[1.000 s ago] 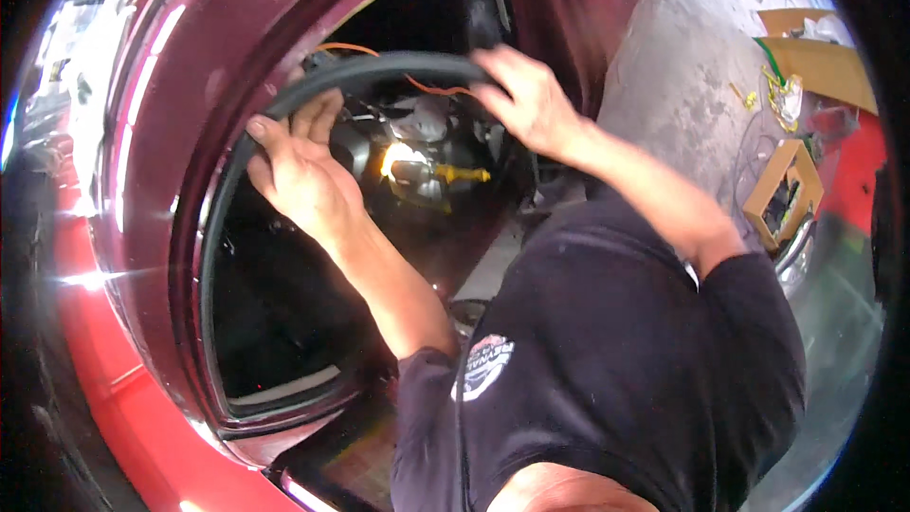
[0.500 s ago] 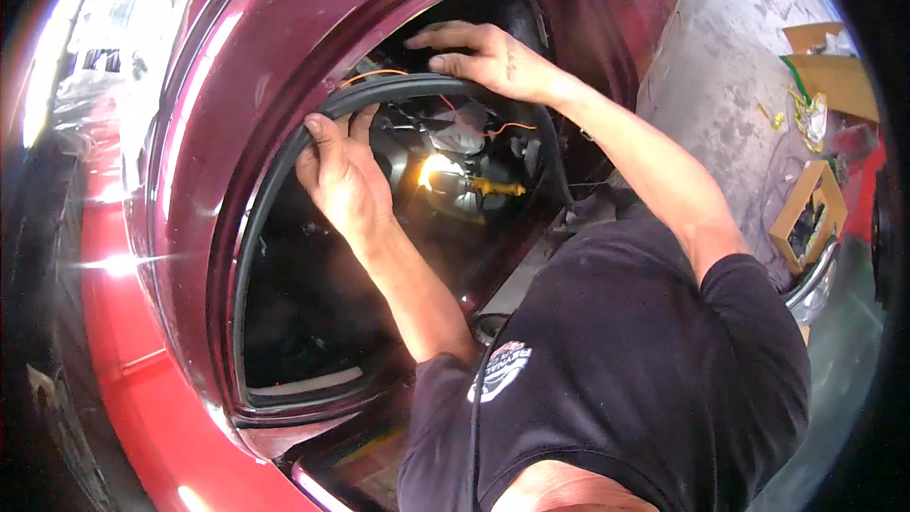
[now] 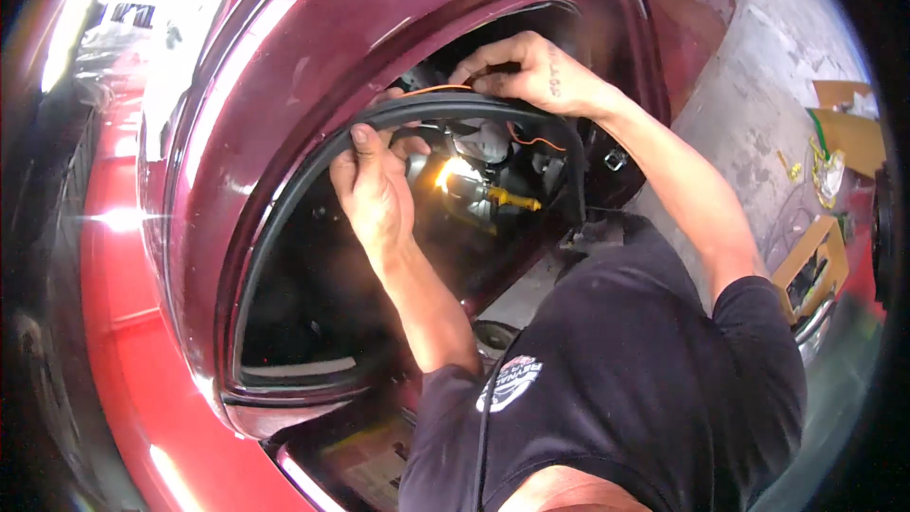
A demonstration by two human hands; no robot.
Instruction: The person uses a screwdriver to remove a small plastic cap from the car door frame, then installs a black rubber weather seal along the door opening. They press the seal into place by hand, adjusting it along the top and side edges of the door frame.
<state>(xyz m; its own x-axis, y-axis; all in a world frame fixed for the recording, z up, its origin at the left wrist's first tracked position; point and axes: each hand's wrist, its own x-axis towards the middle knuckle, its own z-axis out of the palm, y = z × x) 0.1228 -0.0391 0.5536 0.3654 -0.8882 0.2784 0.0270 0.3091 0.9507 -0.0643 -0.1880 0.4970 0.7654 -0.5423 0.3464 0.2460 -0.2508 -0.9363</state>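
Where the glossy maroon painted metal body panel [image 3: 213,228] curves around a dark opening at the left, the long black ribbed rubber strip [image 3: 450,108] lies along the inner edge, then arches up across the opening between the hands. The left hand [image 3: 375,192] is clamped on this strip, thumb in front and fingers behind; a firm but light pinch there probably steadies the arch without kinking it. Just above the strip runs a thin orange wire [image 3: 439,88], best kept from getting trapped under the rubber. Below glows a lit work lamp with a yellow handle [image 3: 515,199], well placed to show the edge. The right hand [image 3: 540,76] has thumb and forefinger close together at the strip's upper side; I cannot tell whether they grip anything. Farther right the strip bends down away from the rim, so supporting that slack would likely avoid twisting.
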